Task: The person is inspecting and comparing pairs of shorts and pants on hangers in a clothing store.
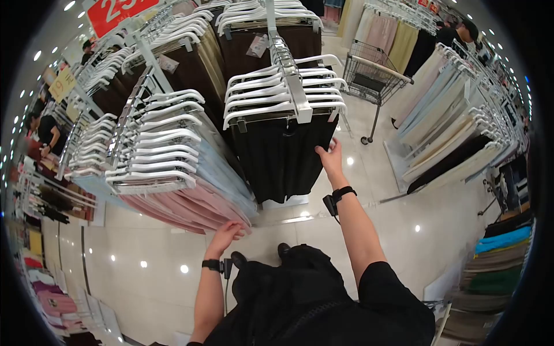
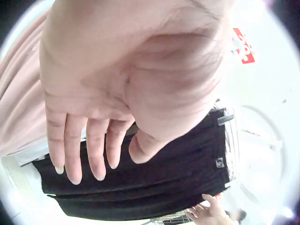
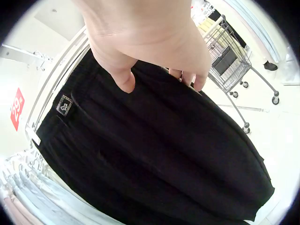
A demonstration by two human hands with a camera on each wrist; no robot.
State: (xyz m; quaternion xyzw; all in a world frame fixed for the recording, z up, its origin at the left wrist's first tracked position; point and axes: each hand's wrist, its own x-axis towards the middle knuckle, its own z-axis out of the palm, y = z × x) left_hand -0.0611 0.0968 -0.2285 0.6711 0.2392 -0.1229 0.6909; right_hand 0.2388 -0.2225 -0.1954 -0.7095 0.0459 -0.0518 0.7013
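Note:
Several black trousers [image 1: 283, 155] hang from white hangers at the end of a rack, with a small badge [image 3: 64, 106] at the front waistband. My right hand [image 1: 331, 159] is at their right edge near the waistband. In the right wrist view its thumb [image 3: 125, 82] lies over the black front, while the other fingers reach past the edge, partly hidden. Lower left, my left hand [image 1: 228, 233] is beside the hem of pink trousers [image 1: 179, 207]. Its fingers [image 2: 97, 154] hang loosely extended, holding nothing, and overlap the black trousers in the left wrist view.
Light blue garments [image 1: 222, 167] hang behind the pink ones. A shopping cart [image 1: 375, 81] stands beyond the black trousers, to the right. Another rack of pale garments [image 1: 450, 127] lines the right side. Folded clothes [image 1: 490, 271] are stacked at lower right. Other people are at the left and far right.

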